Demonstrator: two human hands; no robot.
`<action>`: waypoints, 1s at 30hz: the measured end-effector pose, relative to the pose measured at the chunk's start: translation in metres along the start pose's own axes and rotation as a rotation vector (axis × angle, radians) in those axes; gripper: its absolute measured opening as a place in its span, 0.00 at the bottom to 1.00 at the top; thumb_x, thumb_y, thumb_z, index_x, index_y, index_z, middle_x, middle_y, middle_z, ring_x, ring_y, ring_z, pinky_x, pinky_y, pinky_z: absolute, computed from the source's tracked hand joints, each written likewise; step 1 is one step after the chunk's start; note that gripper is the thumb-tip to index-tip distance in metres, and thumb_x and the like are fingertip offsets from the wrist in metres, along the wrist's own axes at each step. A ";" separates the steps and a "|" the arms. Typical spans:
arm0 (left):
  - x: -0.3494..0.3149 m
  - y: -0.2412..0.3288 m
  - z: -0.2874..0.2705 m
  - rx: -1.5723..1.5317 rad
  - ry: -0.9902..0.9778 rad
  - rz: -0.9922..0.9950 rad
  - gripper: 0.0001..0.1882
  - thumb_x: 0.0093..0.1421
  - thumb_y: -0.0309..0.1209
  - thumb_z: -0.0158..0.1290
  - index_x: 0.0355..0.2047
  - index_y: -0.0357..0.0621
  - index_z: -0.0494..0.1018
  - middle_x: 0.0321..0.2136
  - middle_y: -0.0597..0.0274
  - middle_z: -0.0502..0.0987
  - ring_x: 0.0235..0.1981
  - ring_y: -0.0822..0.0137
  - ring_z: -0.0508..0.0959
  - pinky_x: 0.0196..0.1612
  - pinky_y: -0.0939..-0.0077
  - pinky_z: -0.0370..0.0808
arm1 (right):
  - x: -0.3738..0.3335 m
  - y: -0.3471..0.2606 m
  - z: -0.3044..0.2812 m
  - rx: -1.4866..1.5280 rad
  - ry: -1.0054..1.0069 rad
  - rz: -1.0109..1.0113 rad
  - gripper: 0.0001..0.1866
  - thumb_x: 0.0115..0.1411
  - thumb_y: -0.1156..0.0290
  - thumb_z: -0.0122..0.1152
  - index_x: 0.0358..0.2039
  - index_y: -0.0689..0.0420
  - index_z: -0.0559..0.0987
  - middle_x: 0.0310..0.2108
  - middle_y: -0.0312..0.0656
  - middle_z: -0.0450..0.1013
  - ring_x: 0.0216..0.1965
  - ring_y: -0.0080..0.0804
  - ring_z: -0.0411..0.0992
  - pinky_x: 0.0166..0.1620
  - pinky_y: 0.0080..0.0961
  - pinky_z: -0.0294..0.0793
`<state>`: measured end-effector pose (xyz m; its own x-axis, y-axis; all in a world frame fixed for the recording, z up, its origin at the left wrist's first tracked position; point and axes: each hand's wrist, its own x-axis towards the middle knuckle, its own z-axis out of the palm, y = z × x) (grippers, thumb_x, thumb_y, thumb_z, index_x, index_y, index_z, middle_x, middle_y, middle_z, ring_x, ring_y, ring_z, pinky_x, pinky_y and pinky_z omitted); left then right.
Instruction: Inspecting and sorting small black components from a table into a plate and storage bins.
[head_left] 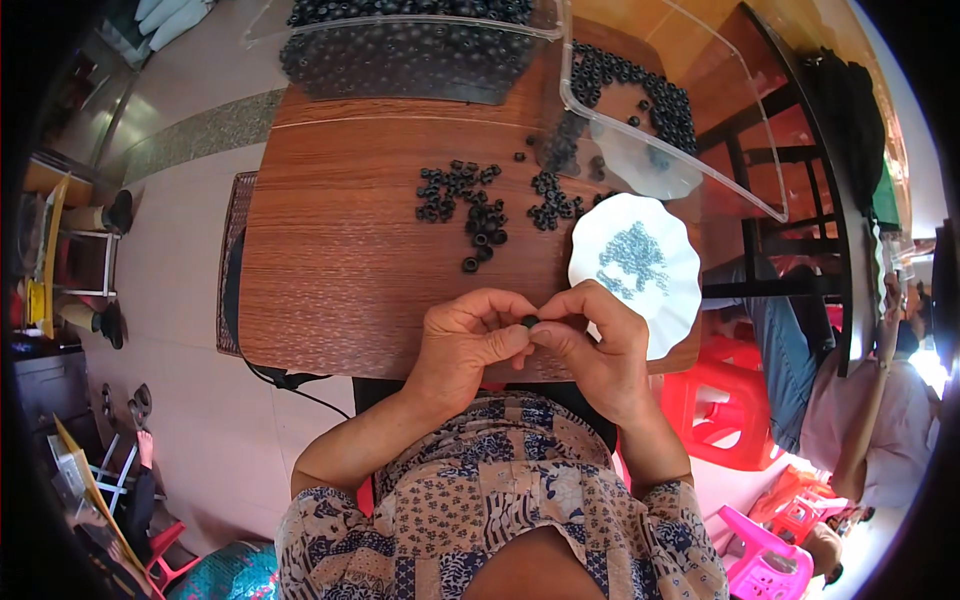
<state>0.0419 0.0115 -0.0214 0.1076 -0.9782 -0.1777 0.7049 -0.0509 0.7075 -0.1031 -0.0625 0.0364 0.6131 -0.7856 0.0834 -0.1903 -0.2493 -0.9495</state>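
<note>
My left hand (470, 335) pinches a small black round part (529, 321) between thumb and fingers, just above the table's near edge. Up against it, my right hand (605, 345) is closed, thumb and forefinger pressed together at the same part. Whether a tiny piece sits in the right fingertips is too small to see. Beside my right hand lies a white scalloped plate (676, 275) with a heap of tiny silvery pieces (634, 258). Loose black round parts (455, 190) lie in a cluster beyond my hands, and another small cluster (552, 203) is left of the plate.
A clear plastic bin (400, 85) full of black parts stands at the far side of the wooden table (330, 250). Another clear container (690, 160) with more parts is at the far right. A red stool (720, 405) and a seated person (850, 400) are on the right.
</note>
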 end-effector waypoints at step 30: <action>-0.004 0.021 -0.055 -0.264 -0.134 0.014 0.12 0.59 0.31 0.57 0.38 0.38 0.70 0.26 0.59 0.72 0.25 0.71 0.69 0.29 0.73 0.66 | 0.098 0.028 0.027 -0.544 0.154 -0.241 0.08 0.52 0.81 0.58 0.35 0.64 0.77 0.28 0.49 0.75 0.30 0.40 0.75 0.34 0.31 0.72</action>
<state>0.0952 0.0250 -0.0434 0.0374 -0.9972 -0.0650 0.8639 -0.0004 0.5037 -0.0273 -0.1314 0.0098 0.5778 -0.7335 0.3579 -0.4487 -0.6518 -0.6114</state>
